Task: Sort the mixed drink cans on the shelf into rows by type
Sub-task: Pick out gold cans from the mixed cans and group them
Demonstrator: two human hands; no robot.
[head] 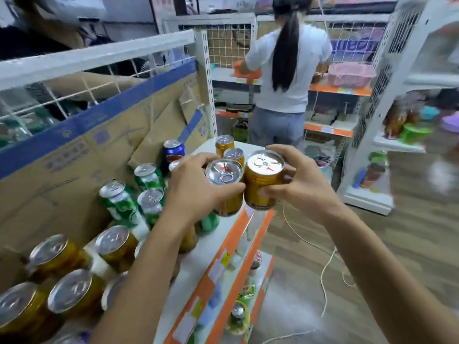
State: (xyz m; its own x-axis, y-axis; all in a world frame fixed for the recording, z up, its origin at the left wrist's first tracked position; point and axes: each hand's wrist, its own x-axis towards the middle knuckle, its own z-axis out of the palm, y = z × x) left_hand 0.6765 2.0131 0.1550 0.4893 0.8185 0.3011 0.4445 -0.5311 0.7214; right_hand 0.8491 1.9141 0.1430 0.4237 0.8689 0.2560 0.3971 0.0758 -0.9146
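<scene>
The head camera looks down along the shelf (198, 261), and both hands are up over its front edge, each with a can. The left hand (193, 189) has fingers and thumb curled round a gold can (223, 172), gripping its wall just under the rim. The right hand (300, 182) wraps a second gold can (260, 180) the same way. The two cans are upright, side by side and touching or very nearly so. They seem lifted off the shelf top, which reads to me as a matched pair carried together because they belong in one row.

Beyond them, at the far end of the shelf, two far gold cans (224, 144) stand one behind the other. That is likely the start of the gold row and where this pair is headed. A blue can (173, 150) stands just left of those, near the cardboard (74, 157) that backs the shelf. Green cans (149, 176) are grouped in the middle, and near gold cans (57, 256) cluster at the closest end, so the types look only partly separated. One can under the left forearm is mostly hidden, and I cannot tell its type for sure.

Across the aisle a person in a white shirt (288, 70) faces another rack beside a pink basket (350, 74). A pale cord (323, 269) trails over the floor.
</scene>
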